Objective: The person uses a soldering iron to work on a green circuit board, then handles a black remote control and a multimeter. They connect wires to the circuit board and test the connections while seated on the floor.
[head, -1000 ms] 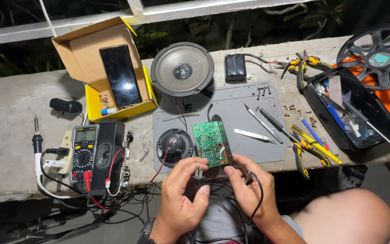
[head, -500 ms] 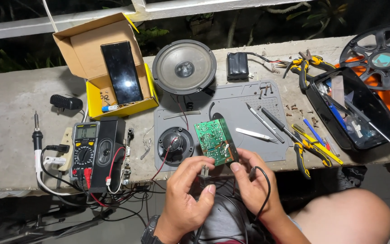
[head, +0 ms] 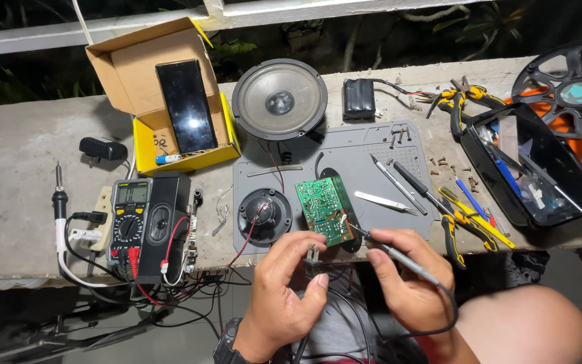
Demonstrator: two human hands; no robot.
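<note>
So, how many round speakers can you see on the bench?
2. The large speaker with the grey cone lies near the bench's far edge, beside the yellow box. The small black speaker lies on the grey mat, left of the green circuit board. Others may be hidden.

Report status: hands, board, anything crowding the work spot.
Left hand pinches a two-prong plug. Right hand holds a black probe, tip at the green circuit board. Small speaker and tweezers sit close by.
</note>
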